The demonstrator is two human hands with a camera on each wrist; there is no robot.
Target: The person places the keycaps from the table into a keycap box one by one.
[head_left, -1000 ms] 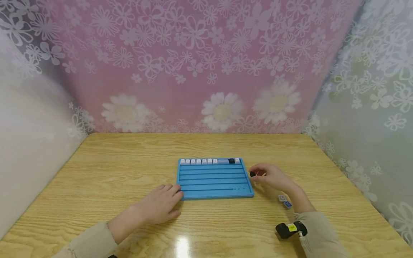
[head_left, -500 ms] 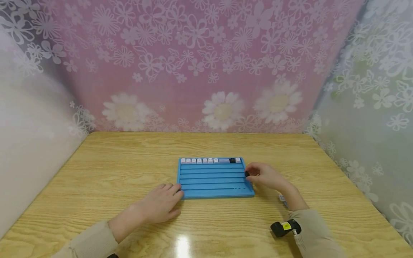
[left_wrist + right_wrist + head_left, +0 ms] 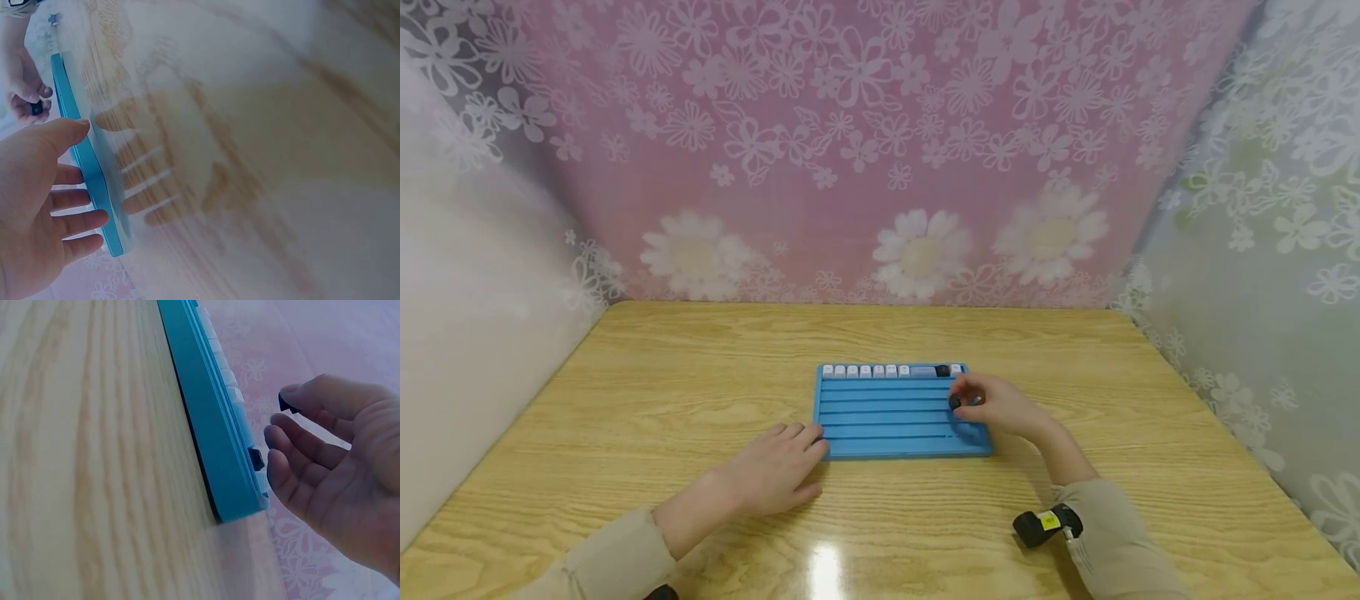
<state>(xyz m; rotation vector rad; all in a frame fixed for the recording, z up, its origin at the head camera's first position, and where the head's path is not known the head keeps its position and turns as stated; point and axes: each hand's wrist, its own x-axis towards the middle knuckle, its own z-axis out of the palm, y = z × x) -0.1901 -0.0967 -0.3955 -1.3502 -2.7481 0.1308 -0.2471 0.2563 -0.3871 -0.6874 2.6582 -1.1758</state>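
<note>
The right hand [image 3: 996, 408] has been moved over the blue ridged plastic tray [image 3: 887, 412], a small black keycap [image 3: 954, 403] pinched in its fingers; the left hand [image 3: 771, 475], fingers relaxed, is rested against the tray's corner.

Left hand [image 3: 37, 206] flat w/ fingers on blue tray [image 3: 94, 175] edge (right hand [image 3: 22, 78] pinching black keycap [image 3: 37, 108]).

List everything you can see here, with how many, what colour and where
tray: one, blue, grooved, middle of the table
pale keycaps: a row, white, tray's far groove
black keycap in tray: one, far groove, near its right end
black keycap: one, pinched over the tray's right part
table: one, light wood
backdrop: pink, white flowers
wrist camera: one, black, right sleeve
left hand: flat, fingertips at the tray's near left corner
right hand: pinches the black keycap
</note>
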